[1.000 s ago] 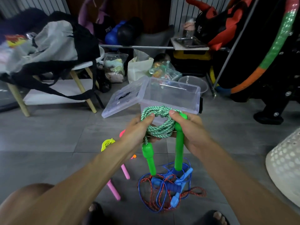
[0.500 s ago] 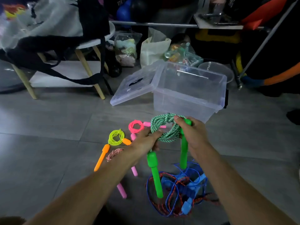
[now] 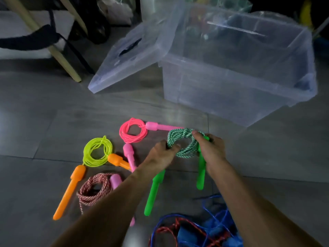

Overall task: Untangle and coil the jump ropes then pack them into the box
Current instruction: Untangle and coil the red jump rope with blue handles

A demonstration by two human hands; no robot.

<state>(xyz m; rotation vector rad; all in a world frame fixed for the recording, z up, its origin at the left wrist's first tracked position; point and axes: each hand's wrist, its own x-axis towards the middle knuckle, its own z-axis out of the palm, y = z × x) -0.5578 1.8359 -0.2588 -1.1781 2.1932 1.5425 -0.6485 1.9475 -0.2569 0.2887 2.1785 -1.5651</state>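
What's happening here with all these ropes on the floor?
A person is tidying jump ropes. Both hands hold a coiled green rope: the left hand grips one side of the coil, the right hand the other side with one handle, and both green handles hang down. Three coiled ropes lie on the floor beside it: pink, yellow and red-and-white. A blue and red tangle waits near the person. The clear box stands open, its lid leaning against it.

Premises present as a domestic storage or spare room — grey floor tiles (image 3: 44,107), a wooden furniture leg (image 3: 58,56) draped with a black strap (image 3: 33,40), filled plastic bags (image 3: 115,11) and a clear plastic storage box (image 3: 240,90) set directly on the floor.
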